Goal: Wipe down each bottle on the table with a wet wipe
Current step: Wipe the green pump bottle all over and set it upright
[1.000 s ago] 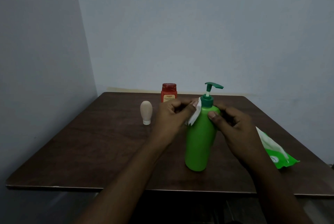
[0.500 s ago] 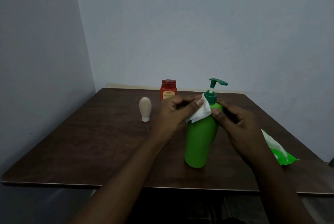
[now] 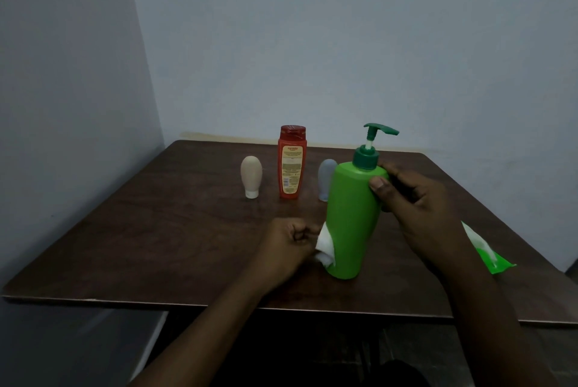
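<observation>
Pale blue-grey walls (image 3: 312, 42) meet in a corner behind a dark wooden table (image 3: 156, 246), and the light is dim. Near the front edge, right of centre, the green pump bottle (image 3: 353, 214) stands on its base with its long axis close to vertical, the top leaning slightly right and away. Its pump head (image 3: 380, 129) points its spout to the right. The right hand (image 3: 416, 214) grips the bottle's shoulder, fingers (image 3: 392, 171) curled round the far side and the thumb on the near face. The left hand (image 3: 287, 249) is low on the bottle's left side, its fingers (image 3: 300, 232) bunched and pinching the wet wipe (image 3: 325, 246) against the plastic just above the base. The likeliest trouble, I judge, is tipping: the bottle is tall and narrow, the push comes from low on the left, and only the grip at the top counters it, so a loosened hold could let the base skid right or the bottle fall. A damp, smooth surface may also make that grip slip. Pressing on the pump head by accident could squirt out the contents. Farther back stand a beige tube (image 3: 251, 174), a red bottle (image 3: 292, 164) and a grey tube (image 3: 327, 177) partly hidden behind the green one; a toppling bottle could knock the grey one. A pack of wipes (image 3: 488, 258) lies at the right.
</observation>
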Demonstrator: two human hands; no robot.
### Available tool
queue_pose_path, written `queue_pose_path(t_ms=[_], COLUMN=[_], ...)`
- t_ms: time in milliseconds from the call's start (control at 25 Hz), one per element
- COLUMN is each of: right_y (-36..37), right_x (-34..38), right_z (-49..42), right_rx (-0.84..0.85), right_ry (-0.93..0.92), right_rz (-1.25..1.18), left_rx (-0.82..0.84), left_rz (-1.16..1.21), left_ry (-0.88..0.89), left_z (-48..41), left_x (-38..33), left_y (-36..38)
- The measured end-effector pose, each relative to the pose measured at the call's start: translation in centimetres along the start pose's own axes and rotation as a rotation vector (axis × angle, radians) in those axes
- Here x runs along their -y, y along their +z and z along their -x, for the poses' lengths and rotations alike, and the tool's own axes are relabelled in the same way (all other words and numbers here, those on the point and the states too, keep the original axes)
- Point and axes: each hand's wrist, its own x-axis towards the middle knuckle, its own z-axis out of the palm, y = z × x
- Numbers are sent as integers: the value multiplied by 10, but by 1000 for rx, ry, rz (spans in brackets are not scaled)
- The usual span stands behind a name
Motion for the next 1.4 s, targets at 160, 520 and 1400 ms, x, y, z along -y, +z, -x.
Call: queue_pose_path(t_ms=[160,520,1400], right_y=[-1,-3,34], right_x=[1,-1,19], right_z=[1,-1,72], right_rx=[-10,0,-190], right_ry=[-7,3,305], right_rz=[13,43,-495], left_rx=[60,-158,95], left_rz=[-148,317,364], left_ry=[-13,104,-44], left_z=[1,-27,16], left_x=[-9,-81,-112], left_y=[-3,3,16])
